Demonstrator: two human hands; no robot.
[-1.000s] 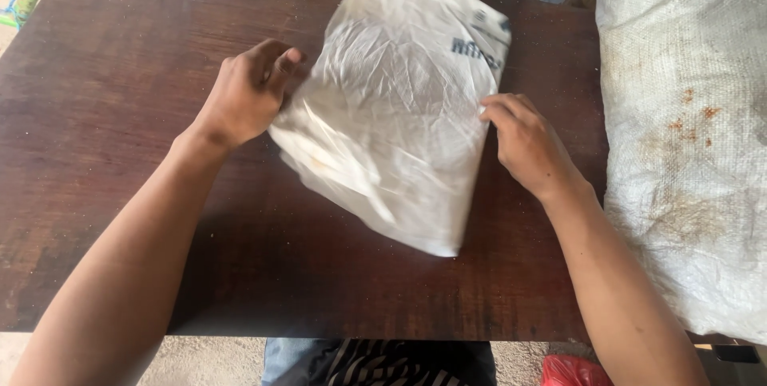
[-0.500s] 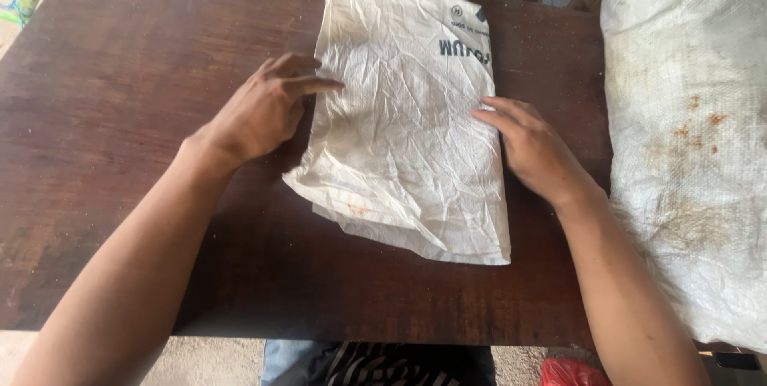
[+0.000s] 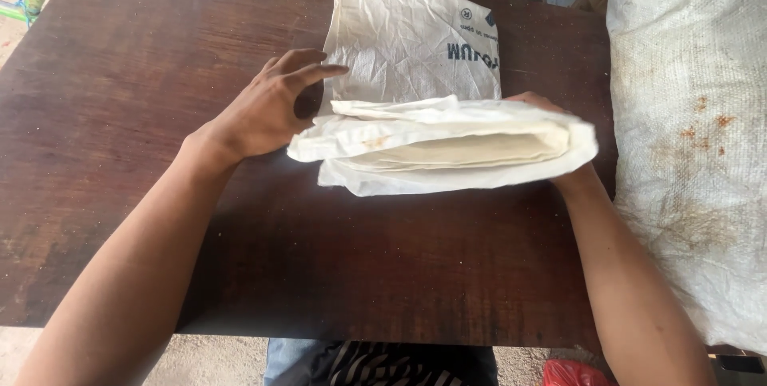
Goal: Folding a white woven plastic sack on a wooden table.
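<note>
A white woven sack [image 3: 415, 58] lies on the dark wooden table [image 3: 144, 114], its near half lifted and doubled toward twelve o'clock so the layered fold edge [image 3: 447, 146] stands off the board. The left hand [image 3: 268, 106] sits at nine o'clock of the fold, fingers [image 3: 315, 74] stretched flat against the sack's left border, unclenched and pressing, not gripping. The right hand [image 3: 543, 106] is at three o'clock, mostly hidden behind the raised layers; it carries that end, though how its fingers close cannot be told. A large stained white sack [image 3: 687, 138] lies just beyond the right arm.
</note>
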